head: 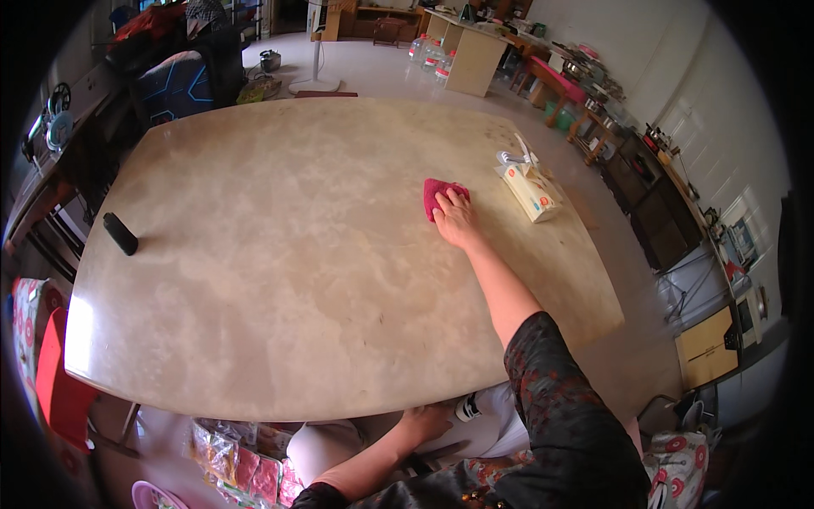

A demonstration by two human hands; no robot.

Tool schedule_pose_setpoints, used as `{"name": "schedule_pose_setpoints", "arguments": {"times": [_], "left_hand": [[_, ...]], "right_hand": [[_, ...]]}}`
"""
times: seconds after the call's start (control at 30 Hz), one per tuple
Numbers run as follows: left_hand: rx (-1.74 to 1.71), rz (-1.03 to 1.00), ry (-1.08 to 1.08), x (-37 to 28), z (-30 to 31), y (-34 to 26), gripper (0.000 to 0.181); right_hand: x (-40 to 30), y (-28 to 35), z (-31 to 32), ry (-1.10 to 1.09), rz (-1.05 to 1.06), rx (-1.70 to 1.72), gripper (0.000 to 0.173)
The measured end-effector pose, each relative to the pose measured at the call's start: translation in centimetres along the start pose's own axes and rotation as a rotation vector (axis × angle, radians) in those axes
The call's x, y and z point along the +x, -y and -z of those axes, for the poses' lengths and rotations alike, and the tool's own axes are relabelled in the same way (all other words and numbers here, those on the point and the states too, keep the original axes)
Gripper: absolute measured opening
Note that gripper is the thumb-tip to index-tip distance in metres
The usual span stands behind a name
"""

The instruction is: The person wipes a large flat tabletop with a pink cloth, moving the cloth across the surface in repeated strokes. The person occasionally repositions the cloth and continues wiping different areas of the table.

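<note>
A folded magenta cloth [439, 195] lies flat on the table [254, 286], a large one with a mottled beige top. My right hand [456, 219] presses down on this cloth with the fingers spread over it, the arm stretched out across the right half. To the right of that hand is a soft pack of tissues [533, 191], with a white object [525, 149] by its far end. Below the near edge, my left hand [427, 425] rests at my lap; its fingers are partly hidden, and I see nothing held in it.
A black cylindrical object [120, 234] sits near the left table edge. Beside the table's left corner is a red chair [60, 382]. Plastic-bagged items [245, 461] and a pink basin [156, 495] are below the near edge. Several water jugs [432, 56] stand on the far floor.
</note>
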State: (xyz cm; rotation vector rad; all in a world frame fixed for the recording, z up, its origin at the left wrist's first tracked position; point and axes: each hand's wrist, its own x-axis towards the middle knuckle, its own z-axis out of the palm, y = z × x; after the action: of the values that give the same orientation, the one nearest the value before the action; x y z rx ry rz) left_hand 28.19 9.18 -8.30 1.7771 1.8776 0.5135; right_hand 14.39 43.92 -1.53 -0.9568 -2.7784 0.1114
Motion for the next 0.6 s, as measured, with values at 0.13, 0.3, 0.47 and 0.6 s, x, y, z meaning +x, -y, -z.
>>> {"name": "schedule_pose_setpoints", "arguments": {"times": [0.13, 0.3, 0.47, 0.6], "left_hand": [[0.117, 0.062, 0.129, 0.9, -1.7, 1.1, 0.039], [0.043, 0.132, 0.311, 1.3, -1.0, 1.6, 0.037], [0.128, 0.086, 0.316, 1.3, -2.2, 3.1, 0.041], [0.160, 0.021, 0.304, 1.1, -2.6, 4.0, 0.039]], "right_hand": [[-5.6, 0.1, 1.2, -0.057, 0.115, 0.049, 0.047], [-15.6, 0.1, 3.8, -0.134, 0.243, 0.088, 0.043], [-24.5, 1.0, 5.9, -0.153, 0.314, 0.137, 0.045], [-29.5, 1.9, 7.7, -0.117, 0.292, 0.162, 0.044]]}}
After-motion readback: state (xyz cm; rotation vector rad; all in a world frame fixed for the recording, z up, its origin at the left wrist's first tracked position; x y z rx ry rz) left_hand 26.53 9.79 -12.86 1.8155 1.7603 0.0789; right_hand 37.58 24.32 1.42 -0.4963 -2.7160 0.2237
